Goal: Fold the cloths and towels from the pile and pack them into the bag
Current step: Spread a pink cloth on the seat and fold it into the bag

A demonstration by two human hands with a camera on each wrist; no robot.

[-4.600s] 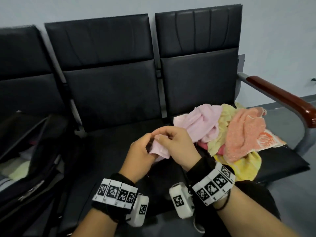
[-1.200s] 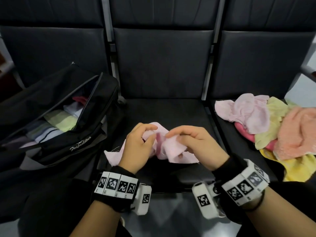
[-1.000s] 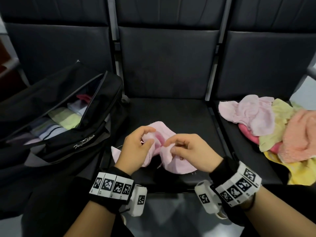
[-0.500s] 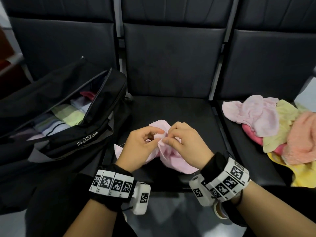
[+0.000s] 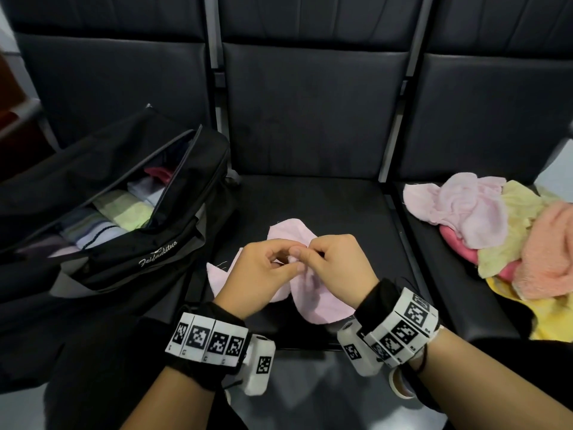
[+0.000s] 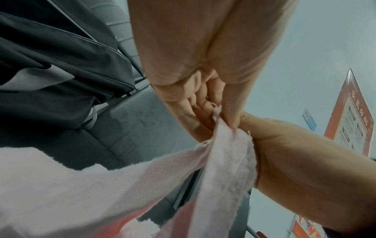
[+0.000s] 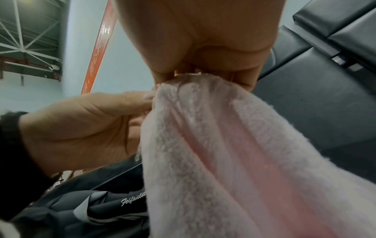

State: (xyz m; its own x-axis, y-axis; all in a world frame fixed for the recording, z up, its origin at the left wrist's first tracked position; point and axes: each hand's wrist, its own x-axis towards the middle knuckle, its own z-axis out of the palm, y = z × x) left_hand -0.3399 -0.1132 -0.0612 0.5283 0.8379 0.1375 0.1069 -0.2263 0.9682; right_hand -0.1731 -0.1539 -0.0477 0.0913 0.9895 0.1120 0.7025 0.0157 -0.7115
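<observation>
A small pale pink cloth (image 5: 319, 301) hangs over the middle black seat, pinched at its top edge by both hands. My left hand (image 5: 263, 271) and right hand (image 5: 338, 265) meet fingertip to fingertip above it. The left wrist view has the pink cloth (image 6: 223, 161) caught between thumb and fingers. In the right wrist view the pink cloth (image 7: 223, 153) drapes down from the pinch. An open black bag (image 5: 117, 218) lies on the left seat with folded cloths inside. The pile of cloths (image 5: 496, 231), pink, yellow and orange, sits on the right seat.
Three black padded seats (image 5: 310, 206) stand in a row with tall backs. The seat's front edge runs just under my wrists, with grey floor below. A red and white poster (image 6: 350, 116) hangs on the wall.
Since a second ago my two hands have drawn together, bringing the pink cloth's corners to one point. Earlier I carried the cloth from the pile to the middle seat.
</observation>
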